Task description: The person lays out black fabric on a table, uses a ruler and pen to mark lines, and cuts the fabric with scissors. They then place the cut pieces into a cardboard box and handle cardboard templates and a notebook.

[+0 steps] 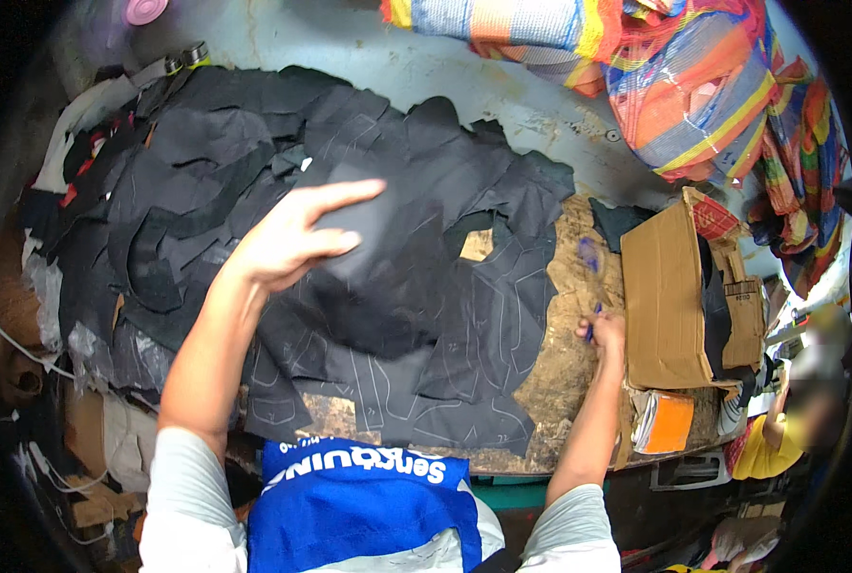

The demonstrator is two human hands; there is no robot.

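Observation:
My left hand (297, 229) is over the pile of dark fabric pieces (206, 143), with index finger and thumb stretched apart. A motion-blurred dark piece (378, 277) lies just beyond and below its fingertips; I see no grip on it. Chalk-like white outlines mark several fabric pieces (502, 320) near the front of the table. At the right, my right hand (606, 329) is closed around a slim blue pen-like tool (593, 323), above the bare wooden board (560, 372). A small blue-purple object (589, 254), its kind unclear, lies farther back on the board.
An open cardboard box (665, 296) stands right of my right hand, with an orange-and-white packet (667, 423) before it. Striped woven sacks (684, 86) bulge at the back right. Another person in yellow (770, 449) is at the far right. Clear plastic (111, 353) hangs at the left.

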